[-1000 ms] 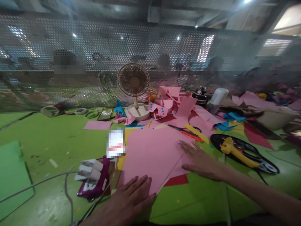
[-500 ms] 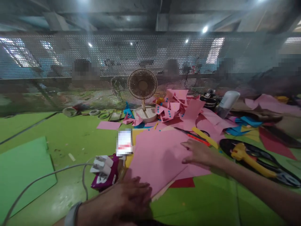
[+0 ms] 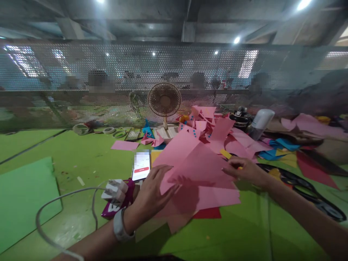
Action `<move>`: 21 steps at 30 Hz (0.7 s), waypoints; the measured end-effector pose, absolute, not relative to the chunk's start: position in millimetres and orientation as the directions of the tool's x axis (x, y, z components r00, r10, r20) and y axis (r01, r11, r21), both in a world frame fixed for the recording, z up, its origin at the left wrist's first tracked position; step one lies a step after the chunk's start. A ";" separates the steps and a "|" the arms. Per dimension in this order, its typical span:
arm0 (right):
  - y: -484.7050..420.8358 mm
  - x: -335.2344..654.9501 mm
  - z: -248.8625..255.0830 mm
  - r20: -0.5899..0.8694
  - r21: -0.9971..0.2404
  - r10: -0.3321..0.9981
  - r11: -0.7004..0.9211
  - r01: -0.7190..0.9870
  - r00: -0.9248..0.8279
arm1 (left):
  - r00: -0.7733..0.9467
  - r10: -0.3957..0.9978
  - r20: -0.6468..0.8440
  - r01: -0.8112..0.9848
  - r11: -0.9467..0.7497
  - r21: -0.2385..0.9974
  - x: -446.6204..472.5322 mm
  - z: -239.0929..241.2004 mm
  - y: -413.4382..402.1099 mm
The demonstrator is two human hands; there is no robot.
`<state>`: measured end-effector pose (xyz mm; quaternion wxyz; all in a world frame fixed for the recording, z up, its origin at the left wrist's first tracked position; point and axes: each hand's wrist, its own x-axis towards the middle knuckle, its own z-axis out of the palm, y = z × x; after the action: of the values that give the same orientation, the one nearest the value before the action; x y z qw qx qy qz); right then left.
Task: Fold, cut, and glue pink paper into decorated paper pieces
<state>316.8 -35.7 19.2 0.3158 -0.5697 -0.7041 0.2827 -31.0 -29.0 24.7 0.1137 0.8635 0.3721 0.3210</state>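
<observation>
A large pink paper sheet point(image 3: 195, 163) is lifted off the green table, tilted up toward me, above more pink sheets point(image 3: 214, 197). My left hand point(image 3: 152, 190) holds its left edge, fingers spread under and along the paper. My right hand point(image 3: 241, 170) pinches the sheet's right edge with closed fingers. A dark red sheet point(image 3: 208, 213) peeks out below the pile.
A phone point(image 3: 141, 166) rests on a purple box with a white charger point(image 3: 115, 190) and cable at left. A small fan point(image 3: 164, 103), pink paper scraps point(image 3: 206, 123), a yellow glue gun point(image 3: 277, 174), a white bottle point(image 3: 259, 123) and a mesh screen point(image 3: 81, 83) lie beyond.
Both hands went from pressing flat on the pink sheet to gripping its edges; the sheet has been lifted and tilted up off the pile.
</observation>
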 end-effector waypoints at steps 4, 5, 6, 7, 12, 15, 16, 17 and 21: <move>-36.1 325.4 20.6 0.155 -0.892 0.988 0.141 0.430 -0.002 | 0.325 0.846 0.423 0.530 -0.534 0.659 -22.1 31.3 -13.7; -34.4 326.2 20.0 0.178 -0.904 0.984 0.160 0.396 0.008 | 0.299 0.893 0.335 0.493 -0.446 0.747 -20.1 32.3 -10.2; -32.3 326.2 19.2 0.198 -0.909 0.980 0.179 0.376 0.012 | 0.284 0.933 0.222 0.429 -0.330 0.841 -17.7 32.7 -7.1; -30.0 325.3 18.0 0.204 -0.911 0.979 0.184 0.368 0.015 | 0.285 0.953 0.106 0.333 -0.201 0.921 -15.1 32.5 -4.4; -20.5 311.7 5.1 0.101 -0.882 0.991 0.131 0.452 -0.090 | 0.273 0.961 -0.052 -0.304 0.137 0.943 -0.5 24.7 5.8; -16.5 304.8 -3.4 0.047 -0.820 0.979 0.151 0.552 -0.198 | 0.208 0.975 -0.078 -0.363 0.152 0.919 5.2 21.4 10.4; -14.8 303.4 -4.7 0.037 -0.809 0.979 0.147 0.570 -0.201 | 0.202 0.975 -0.093 -0.353 0.161 0.922 6.1 21.0 11.3; -12.7 302.4 -5.0 0.042 -0.804 0.982 0.144 0.577 -0.187 | 0.201 0.974 -0.105 -0.337 0.169 0.926 6.7 20.9 12.0; 0.1 298.1 2.8 0.131 -0.825 0.984 0.176 0.537 -0.121 | 0.213 0.970 -0.117 -0.279 0.175 0.944 8.6 22.2 15.6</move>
<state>298.1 0.1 2.8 0.3553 -0.5595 -0.6797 0.3142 8.6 15.6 22.2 0.6512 0.4274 0.4042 0.4795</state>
